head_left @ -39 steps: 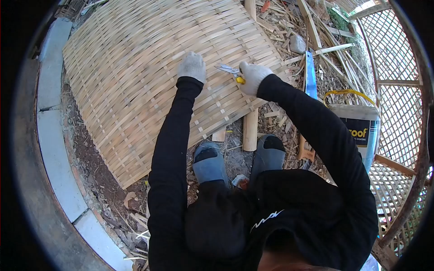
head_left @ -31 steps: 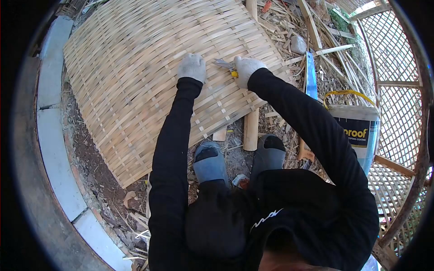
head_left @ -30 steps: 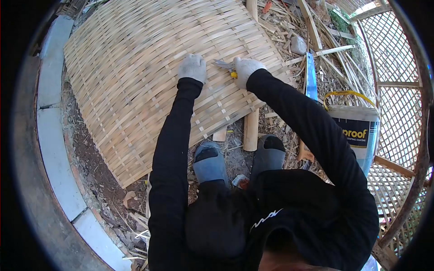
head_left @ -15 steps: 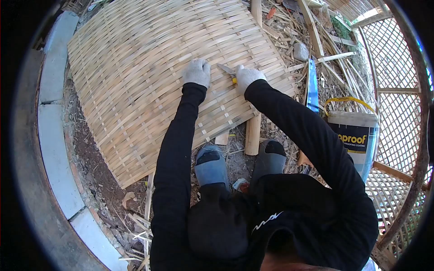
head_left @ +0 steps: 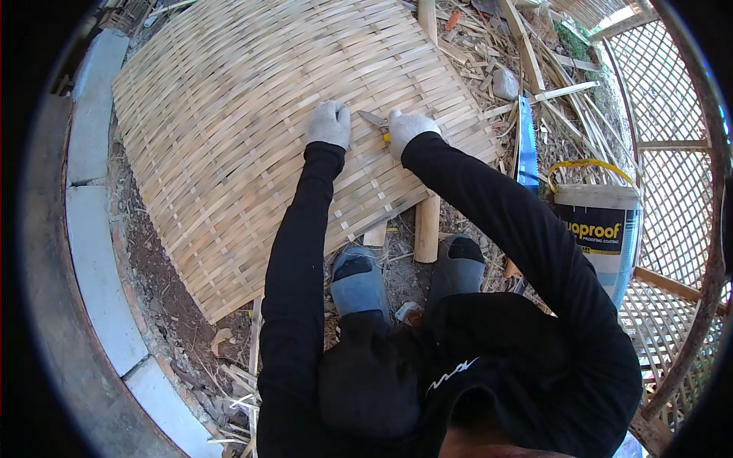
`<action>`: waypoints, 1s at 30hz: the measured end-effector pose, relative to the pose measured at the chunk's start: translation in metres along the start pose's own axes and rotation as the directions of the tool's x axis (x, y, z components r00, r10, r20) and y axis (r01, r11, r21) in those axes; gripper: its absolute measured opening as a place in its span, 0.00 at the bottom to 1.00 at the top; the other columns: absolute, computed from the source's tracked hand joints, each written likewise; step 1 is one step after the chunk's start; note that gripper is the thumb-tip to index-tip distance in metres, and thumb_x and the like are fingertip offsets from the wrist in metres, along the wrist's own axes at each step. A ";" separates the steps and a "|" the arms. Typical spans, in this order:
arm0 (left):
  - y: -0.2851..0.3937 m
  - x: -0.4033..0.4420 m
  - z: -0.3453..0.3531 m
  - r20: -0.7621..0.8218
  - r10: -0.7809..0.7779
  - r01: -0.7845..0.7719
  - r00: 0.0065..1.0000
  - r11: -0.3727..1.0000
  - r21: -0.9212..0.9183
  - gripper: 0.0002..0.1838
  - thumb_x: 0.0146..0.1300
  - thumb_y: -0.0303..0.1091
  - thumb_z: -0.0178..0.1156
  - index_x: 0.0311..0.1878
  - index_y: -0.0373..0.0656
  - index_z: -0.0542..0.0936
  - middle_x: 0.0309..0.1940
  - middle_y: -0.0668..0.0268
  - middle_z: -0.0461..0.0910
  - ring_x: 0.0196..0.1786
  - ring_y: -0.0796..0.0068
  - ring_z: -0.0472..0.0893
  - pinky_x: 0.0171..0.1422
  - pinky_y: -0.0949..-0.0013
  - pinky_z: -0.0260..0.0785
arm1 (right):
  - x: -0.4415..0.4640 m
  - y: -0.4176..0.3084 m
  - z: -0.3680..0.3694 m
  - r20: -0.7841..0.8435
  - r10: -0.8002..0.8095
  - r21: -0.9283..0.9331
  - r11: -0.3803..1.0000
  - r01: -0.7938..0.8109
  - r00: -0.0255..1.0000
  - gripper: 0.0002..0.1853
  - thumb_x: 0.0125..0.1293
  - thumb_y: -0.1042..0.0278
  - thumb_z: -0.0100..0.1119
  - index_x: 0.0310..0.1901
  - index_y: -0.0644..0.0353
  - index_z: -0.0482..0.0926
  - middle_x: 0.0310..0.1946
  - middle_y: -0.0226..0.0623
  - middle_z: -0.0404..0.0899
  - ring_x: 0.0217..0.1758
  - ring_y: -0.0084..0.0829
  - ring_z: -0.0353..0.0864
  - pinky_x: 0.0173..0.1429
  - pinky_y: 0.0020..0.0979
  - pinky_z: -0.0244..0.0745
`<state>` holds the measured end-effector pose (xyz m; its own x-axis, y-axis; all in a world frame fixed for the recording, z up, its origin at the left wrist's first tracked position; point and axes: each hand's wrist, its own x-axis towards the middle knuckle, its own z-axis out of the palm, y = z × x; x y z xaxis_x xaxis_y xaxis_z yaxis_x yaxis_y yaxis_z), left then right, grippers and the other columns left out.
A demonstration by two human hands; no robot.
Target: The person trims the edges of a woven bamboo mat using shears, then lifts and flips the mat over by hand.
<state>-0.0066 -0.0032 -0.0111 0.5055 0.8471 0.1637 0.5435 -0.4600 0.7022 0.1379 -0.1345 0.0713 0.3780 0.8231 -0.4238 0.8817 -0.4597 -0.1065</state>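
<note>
Closer now, your right hand [head_left: 411, 130] has come in towards the left. Across the ground, the woven mat [head_left: 221, 160] spreads beneath both hands. Your left hand [head_left: 328, 124] is curled into a loose fist on it; whether it pinches a strip, I can't tell. Next, the snips [head_left: 372, 118] point its way, so best keep those fingers clear and the weave steady. Your right fingers wrap the yellow handle, nearly closed; a relaxed wrist should help control.
</note>
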 end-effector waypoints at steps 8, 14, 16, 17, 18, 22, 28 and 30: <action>0.003 -0.004 -0.002 0.008 0.005 -0.005 1.000 0.999 -0.047 0.11 0.72 0.42 0.65 0.42 0.44 0.86 0.43 0.55 0.86 0.49 0.50 0.86 0.57 0.51 0.78 | -0.001 0.000 0.001 0.013 0.018 0.033 0.999 -0.019 1.000 0.21 0.68 0.61 0.64 0.55 0.68 0.77 0.46 0.59 0.90 0.51 0.54 0.92 0.56 0.50 0.86; 0.013 -0.008 0.002 -0.015 0.117 -0.117 0.993 0.962 -0.248 0.10 0.71 0.40 0.66 0.40 0.43 0.86 0.39 0.55 0.86 0.47 0.50 0.86 0.55 0.51 0.78 | -0.013 0.029 -0.005 0.055 0.080 0.193 0.977 -0.089 0.995 0.26 0.66 0.51 0.66 0.55 0.66 0.78 0.49 0.61 0.88 0.55 0.58 0.89 0.61 0.49 0.83; 0.028 0.001 0.000 0.000 0.048 -0.046 0.999 0.965 -0.259 0.10 0.71 0.39 0.67 0.39 0.43 0.87 0.37 0.54 0.86 0.45 0.50 0.86 0.54 0.50 0.78 | -0.007 0.043 -0.003 0.046 0.126 0.264 0.955 -0.134 0.991 0.29 0.64 0.48 0.65 0.57 0.66 0.78 0.51 0.61 0.87 0.57 0.57 0.88 0.62 0.48 0.82; 0.036 0.006 -0.002 0.011 0.019 -0.016 1.000 0.964 -0.264 0.10 0.70 0.39 0.67 0.38 0.43 0.87 0.36 0.54 0.86 0.44 0.49 0.86 0.54 0.50 0.78 | -0.003 0.051 -0.002 0.041 0.140 0.289 0.946 -0.146 0.989 0.30 0.64 0.48 0.65 0.58 0.66 0.78 0.50 0.61 0.87 0.56 0.57 0.88 0.62 0.48 0.82; 0.036 0.014 0.004 -0.002 0.055 -0.054 0.998 0.969 -0.241 0.10 0.70 0.39 0.67 0.38 0.43 0.87 0.36 0.54 0.87 0.44 0.49 0.86 0.53 0.49 0.78 | -0.003 0.055 -0.005 0.036 0.155 0.315 0.936 -0.159 0.987 0.30 0.64 0.48 0.65 0.58 0.66 0.78 0.50 0.61 0.87 0.56 0.56 0.88 0.62 0.47 0.82; 0.041 0.057 0.027 0.017 0.160 -0.156 0.987 0.976 -0.153 0.11 0.69 0.41 0.66 0.39 0.44 0.88 0.38 0.53 0.88 0.45 0.48 0.87 0.53 0.48 0.79 | -0.007 0.072 -0.013 0.086 0.156 0.337 0.925 -0.176 0.984 0.32 0.64 0.46 0.65 0.60 0.66 0.78 0.50 0.60 0.88 0.56 0.56 0.89 0.61 0.47 0.82; 0.061 0.098 0.067 0.187 0.076 -0.081 0.980 0.997 0.017 0.14 0.67 0.42 0.67 0.42 0.39 0.90 0.40 0.49 0.90 0.44 0.49 0.89 0.53 0.52 0.81 | -0.034 0.075 -0.009 0.060 0.129 0.352 0.925 -0.142 0.990 0.34 0.63 0.47 0.65 0.62 0.66 0.77 0.50 0.60 0.88 0.56 0.56 0.89 0.62 0.47 0.82; 0.072 0.102 0.078 0.297 -0.017 -0.040 0.955 0.982 0.185 0.15 0.67 0.44 0.67 0.43 0.42 0.90 0.43 0.48 0.89 0.47 0.47 0.89 0.54 0.49 0.82 | -0.037 0.077 -0.006 0.043 0.145 0.360 0.920 -0.151 0.988 0.35 0.63 0.46 0.67 0.65 0.64 0.75 0.49 0.61 0.87 0.55 0.58 0.88 0.60 0.48 0.82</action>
<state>0.1367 0.0291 0.0021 0.6725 0.7375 -0.0615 0.6373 -0.5349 0.5548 0.1935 -0.1986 0.0847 0.4894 0.7323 -0.4735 0.6526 -0.6677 -0.3581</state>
